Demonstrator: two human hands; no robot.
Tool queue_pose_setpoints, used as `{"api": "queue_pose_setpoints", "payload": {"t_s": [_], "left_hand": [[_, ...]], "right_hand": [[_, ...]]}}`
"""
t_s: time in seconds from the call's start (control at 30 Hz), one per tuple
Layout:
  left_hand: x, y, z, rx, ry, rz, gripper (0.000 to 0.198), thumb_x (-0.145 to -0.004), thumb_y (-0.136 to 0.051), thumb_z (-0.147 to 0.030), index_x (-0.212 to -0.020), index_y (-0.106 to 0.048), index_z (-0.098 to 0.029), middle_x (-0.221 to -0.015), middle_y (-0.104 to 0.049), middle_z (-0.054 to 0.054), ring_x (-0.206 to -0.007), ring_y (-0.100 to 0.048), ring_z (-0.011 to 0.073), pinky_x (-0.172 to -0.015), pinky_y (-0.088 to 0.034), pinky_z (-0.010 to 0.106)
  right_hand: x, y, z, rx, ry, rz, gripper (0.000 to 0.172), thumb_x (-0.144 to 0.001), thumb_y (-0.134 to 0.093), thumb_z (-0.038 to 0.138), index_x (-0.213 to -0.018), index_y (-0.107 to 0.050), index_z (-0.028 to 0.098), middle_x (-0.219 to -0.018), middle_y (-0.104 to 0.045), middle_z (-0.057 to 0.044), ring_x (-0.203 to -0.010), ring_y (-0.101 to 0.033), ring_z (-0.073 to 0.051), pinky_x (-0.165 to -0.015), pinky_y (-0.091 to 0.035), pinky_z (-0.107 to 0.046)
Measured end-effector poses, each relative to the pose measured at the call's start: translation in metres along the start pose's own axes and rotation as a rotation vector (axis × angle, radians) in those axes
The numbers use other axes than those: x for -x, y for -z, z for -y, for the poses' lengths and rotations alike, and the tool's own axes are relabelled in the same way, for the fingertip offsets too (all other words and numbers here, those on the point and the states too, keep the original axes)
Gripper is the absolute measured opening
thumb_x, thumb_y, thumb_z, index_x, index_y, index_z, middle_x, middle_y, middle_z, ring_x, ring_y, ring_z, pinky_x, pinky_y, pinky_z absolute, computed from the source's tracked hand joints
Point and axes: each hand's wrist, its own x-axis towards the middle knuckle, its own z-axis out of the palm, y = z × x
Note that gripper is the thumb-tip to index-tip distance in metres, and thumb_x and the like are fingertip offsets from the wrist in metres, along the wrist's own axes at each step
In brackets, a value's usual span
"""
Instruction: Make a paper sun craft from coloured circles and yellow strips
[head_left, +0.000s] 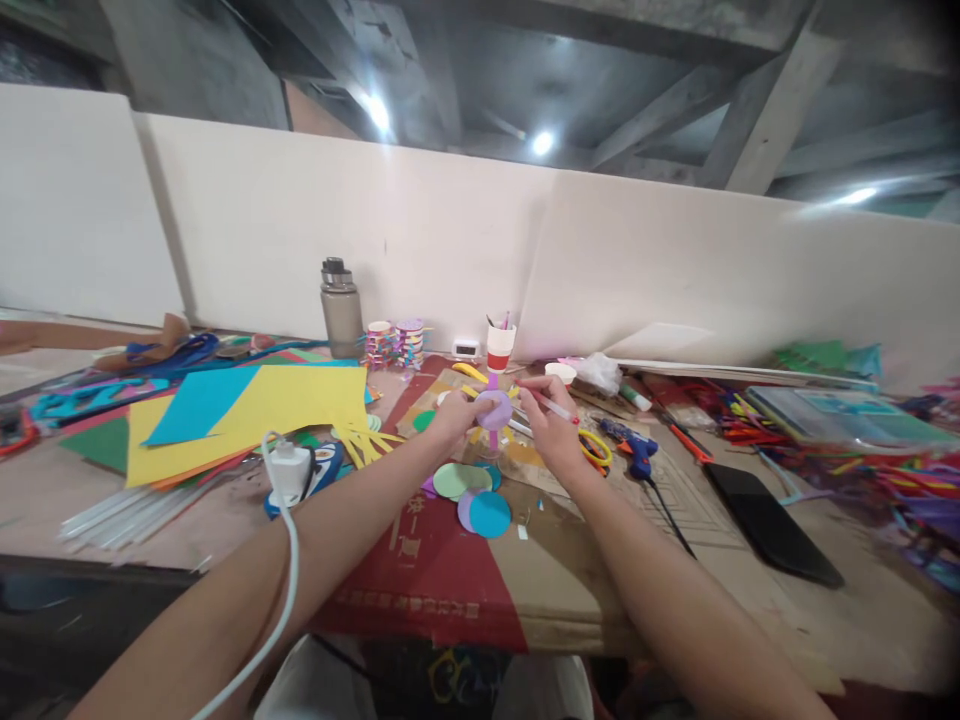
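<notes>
My left hand (pixel 454 415) is closed on a purple paper ring (pixel 496 410), held upright above the table. My right hand (pixel 550 425) is closed round a white pen with a red tip (pixel 556 407), its fingers touching the ring's right side. Under the hands lie several paper discs: a green disc (pixel 452 481) and a blue disc (pixel 490 514). A pink stick (pixel 493 438) runs down behind the ring. Both forearms reach in from the bottom edge.
Yellow paper (pixel 300 400) and blue paper (pixel 196 404) lie left. A blue glue gun (pixel 636 449) and black tablet (pixel 772 525) lie right. A grey bottle (pixel 341 310), a red-white cup (pixel 499 347) and a white charger (pixel 287 470) with its cable stand nearby.
</notes>
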Motion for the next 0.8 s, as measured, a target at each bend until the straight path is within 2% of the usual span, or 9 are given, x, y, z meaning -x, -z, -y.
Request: {"api": "queue_pose_setpoints", "payload": {"t_s": [0.17, 0.3, 0.5, 0.6, 0.8], "left_hand": [[0.010, 0.002, 0.007, 0.037, -0.066, 0.027, 0.035, -0.053, -0.083, -0.022, -0.084, -0.069, -0.014, -0.073, -0.070, 0.002, -0.063, -0.061, 0.0128, -0.061, -0.047, 0.023], [0.014, 0.006, 0.007, 0.019, -0.101, 0.044, 0.037, -0.055, -0.082, -0.023, -0.089, -0.071, -0.014, -0.077, -0.072, 0.004, -0.065, -0.062, 0.0142, -0.064, -0.048, 0.025], [0.017, 0.001, 0.011, -0.038, -0.185, 0.054, 0.034, -0.059, -0.080, -0.023, -0.092, -0.073, -0.016, -0.081, -0.072, 0.004, -0.070, -0.062, 0.0158, -0.068, -0.047, 0.026], [0.020, -0.002, 0.011, -0.051, -0.192, 0.046, 0.040, -0.059, -0.079, -0.022, -0.098, -0.073, -0.017, -0.081, -0.073, 0.003, -0.069, -0.061, 0.0155, -0.067, -0.046, 0.025], [0.026, -0.004, 0.002, -0.118, -0.258, -0.007, 0.031, -0.064, -0.076, -0.023, -0.094, -0.073, -0.015, -0.083, -0.072, 0.004, -0.071, -0.060, 0.0143, -0.067, -0.045, 0.024]], "right_hand": [[0.006, 0.002, 0.001, -0.098, -0.032, 0.056, 0.018, -0.089, -0.052, 0.039, -0.089, -0.054, 0.021, -0.079, -0.061, -0.001, -0.073, -0.061, -0.016, -0.071, -0.052, -0.032], [0.009, -0.002, 0.008, -0.174, -0.034, 0.122, 0.019, -0.089, -0.053, 0.041, -0.093, -0.053, 0.022, -0.079, -0.061, -0.001, -0.073, -0.062, -0.016, -0.071, -0.053, -0.032], [0.011, -0.004, 0.006, -0.131, -0.048, 0.110, 0.021, -0.088, -0.055, 0.042, -0.092, -0.055, 0.022, -0.084, -0.064, -0.003, -0.076, -0.064, -0.017, -0.072, -0.055, -0.033], [0.012, -0.002, 0.004, -0.068, -0.008, 0.092, 0.019, -0.088, -0.055, 0.040, -0.093, -0.055, 0.022, -0.087, -0.066, -0.004, -0.080, -0.065, -0.018, -0.074, -0.055, -0.034], [0.013, 0.000, 0.004, 0.052, 0.081, 0.071, 0.017, -0.090, -0.052, 0.037, -0.095, -0.057, 0.022, -0.093, -0.068, -0.006, -0.088, -0.065, -0.019, -0.079, -0.053, -0.035]]}}
